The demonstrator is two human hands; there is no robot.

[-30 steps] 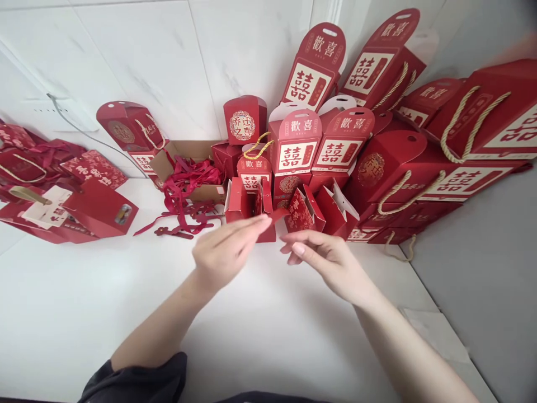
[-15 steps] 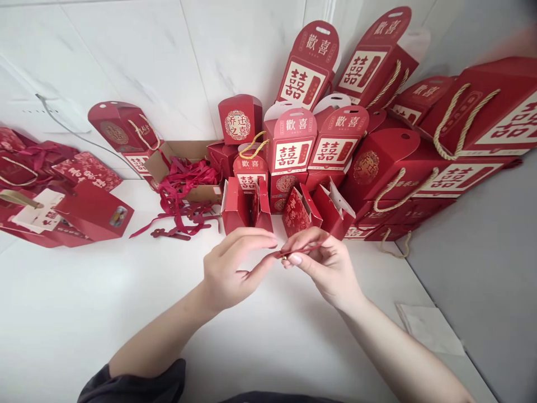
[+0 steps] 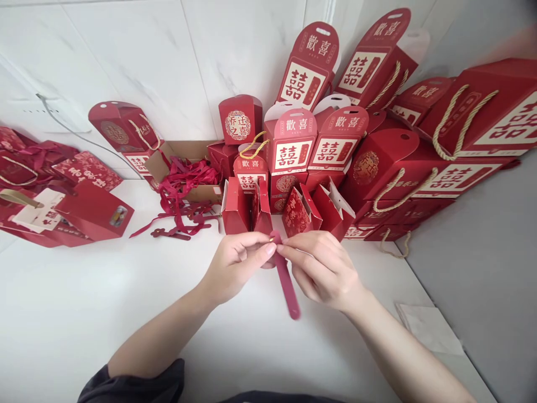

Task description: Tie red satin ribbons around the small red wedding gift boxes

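A dark red flat strap (image 3: pixel 288 288) with rounded ends hangs tilted between my hands, above the white table. Near its upper end sits a small gold-coloured piece. My left hand (image 3: pixel 241 260) pinches that upper end between thumb and fingers. My right hand (image 3: pixel 321 263) is closed at the same end, its thumb and fingertips pressed against the strap's edge just below the gold piece. Just beyond my hands stand small red paper bags (image 3: pixel 300 215) with open tops, apart from the strap.
An open cardboard box (image 3: pixel 203 193) spills pink-red ribbons (image 3: pixel 188 173) and straps onto the table. Red gift boxes (image 3: pixel 291 140) are stacked along the wall and to the right. Finished-looking red boxes (image 3: pixel 96 210) lie at the left. A white sheet (image 3: pixel 430 329) rests at the right edge.
The strap, held nearly edge-on before, now hangs down with its broad face showing. My left fingers, earlier parted, have closed on its upper end, and my right hand has turned over.
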